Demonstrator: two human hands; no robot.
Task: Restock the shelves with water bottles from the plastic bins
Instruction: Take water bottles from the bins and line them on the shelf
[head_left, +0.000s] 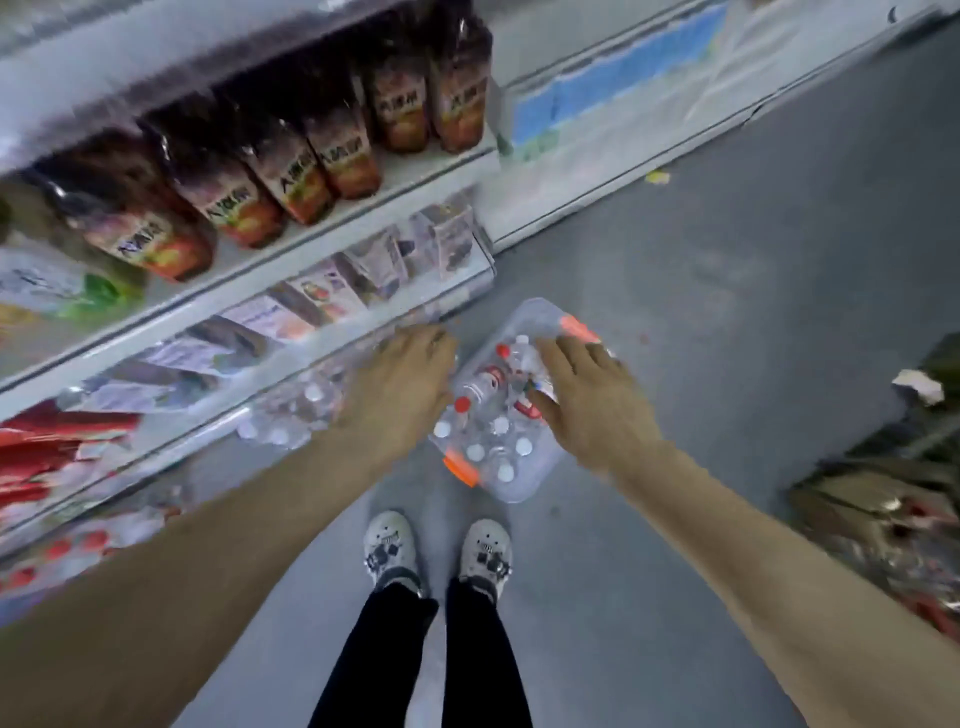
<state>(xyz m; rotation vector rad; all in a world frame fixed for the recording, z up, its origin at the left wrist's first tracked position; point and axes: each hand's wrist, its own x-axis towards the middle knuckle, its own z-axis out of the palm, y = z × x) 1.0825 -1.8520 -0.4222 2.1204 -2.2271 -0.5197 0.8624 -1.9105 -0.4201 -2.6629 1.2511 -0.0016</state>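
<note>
Right hand (587, 395) is reaching down over the clear plastic bin (524, 486), fingers spread and mostly straight, fingertips over the bottles at the bin's far end; looks released, not curled round anything, though motion blur makes contact with a bottle hard to confirm. Left hand (402, 379) is extended beside it, just left of the bin, back of hand up, fingers bent downward at the tips; what's under the palm is hidden, so can't tell whether it's grasping anything. Directly below and between both hands: the bin sits on the grey floor (727, 312), orange latches (460, 465) at its near and far ends, packed with upright water bottles (501, 426), white caps toward the near end, red caps further out under the right hand. Left of the left hand: bottom shelf (218, 421) already carrying white-capped water bottles (291, 421), blurred. Above that, a shelf edge with price tags (322, 291), then a row of dark drink bottles with orange labels (291, 171). Near side of the hands: person's white shoes (389, 551) and dark trousers. Well right of the right hand: blurred packaged goods (883, 499), not identifiable.
</note>
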